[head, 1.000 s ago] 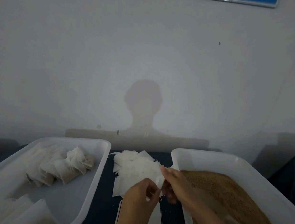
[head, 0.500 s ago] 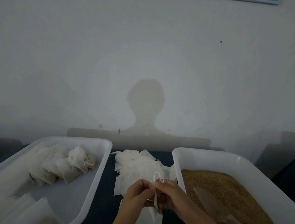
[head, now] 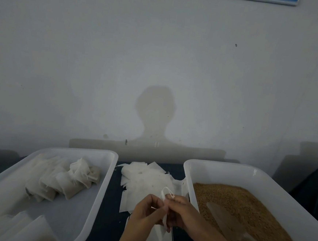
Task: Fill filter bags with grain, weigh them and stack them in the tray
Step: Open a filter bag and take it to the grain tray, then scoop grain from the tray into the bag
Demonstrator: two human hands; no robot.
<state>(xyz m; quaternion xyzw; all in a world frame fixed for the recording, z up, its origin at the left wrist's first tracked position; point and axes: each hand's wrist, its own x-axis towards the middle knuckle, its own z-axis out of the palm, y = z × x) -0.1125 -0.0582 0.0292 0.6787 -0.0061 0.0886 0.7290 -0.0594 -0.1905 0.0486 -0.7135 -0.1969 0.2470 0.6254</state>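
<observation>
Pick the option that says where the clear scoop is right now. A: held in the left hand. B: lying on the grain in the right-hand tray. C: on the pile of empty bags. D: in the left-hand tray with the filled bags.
B: the clear scoop lies on the grain in the right-hand tray; both hands hold a filter bag.

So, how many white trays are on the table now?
2. The left tray holds filled bags; the right tray holds grain and a scoop. Others may be out of view.
</observation>
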